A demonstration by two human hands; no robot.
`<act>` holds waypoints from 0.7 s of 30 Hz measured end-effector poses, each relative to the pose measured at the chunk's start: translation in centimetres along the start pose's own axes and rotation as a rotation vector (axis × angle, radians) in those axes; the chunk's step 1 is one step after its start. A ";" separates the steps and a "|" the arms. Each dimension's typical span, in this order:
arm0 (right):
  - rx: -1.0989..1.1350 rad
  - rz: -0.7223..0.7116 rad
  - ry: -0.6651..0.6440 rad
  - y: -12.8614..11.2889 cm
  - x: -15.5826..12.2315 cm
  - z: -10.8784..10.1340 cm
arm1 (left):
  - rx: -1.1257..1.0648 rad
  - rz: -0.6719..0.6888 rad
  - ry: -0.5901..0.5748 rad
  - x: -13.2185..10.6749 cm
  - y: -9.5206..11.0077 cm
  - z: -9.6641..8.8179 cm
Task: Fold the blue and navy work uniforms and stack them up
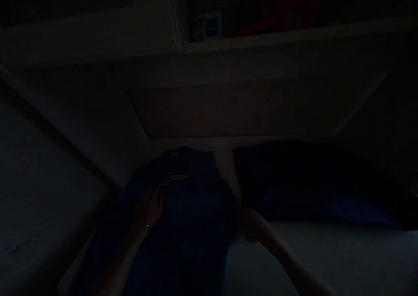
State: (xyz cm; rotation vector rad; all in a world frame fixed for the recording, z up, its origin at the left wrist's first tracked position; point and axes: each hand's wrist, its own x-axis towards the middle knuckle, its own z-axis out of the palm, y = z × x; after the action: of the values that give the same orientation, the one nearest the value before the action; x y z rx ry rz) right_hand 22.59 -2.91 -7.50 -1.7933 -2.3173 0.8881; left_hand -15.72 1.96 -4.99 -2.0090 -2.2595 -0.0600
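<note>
A dark blue shirt (191, 209) with a collar and thin yellow stripes across the chest lies spread out in dim light. My left hand (149, 209) rests on its left chest area below the stripes, fingers stretched out over the cloth. At the garment's right edge, my right hand (251, 226) has its fingers closed on the fabric near the sleeve. Darkness hides the finer detail of that grip and the lower part of the shirt.
Another dark blue cloth item (313, 187) lies to the right on the pale surface (326, 252). Above, a shelf (277, 36) holds a labelled container (207, 25) and a red object (294, 12). A cabinet panel (98, 34) hangs at upper left.
</note>
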 end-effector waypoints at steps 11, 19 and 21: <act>0.185 0.255 0.169 -2.1 -4.4 -0.9 | -0.109 0.053 -0.162 7.7 1.4 3.6; 0.000 -0.228 0.267 -8.2 -2.4 -3.6 | -0.185 0.019 -0.119 10.5 0.1 4.0; 0.016 -0.431 0.243 -9.3 -1.6 -2.9 | -0.232 0.011 -0.090 11.0 -0.1 3.9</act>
State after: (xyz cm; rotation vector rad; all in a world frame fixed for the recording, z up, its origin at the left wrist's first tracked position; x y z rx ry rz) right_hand 16.21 -4.60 -0.13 -1.2348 -2.3831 0.5826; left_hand -17.36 13.26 -7.63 -2.1772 -2.3942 -0.2458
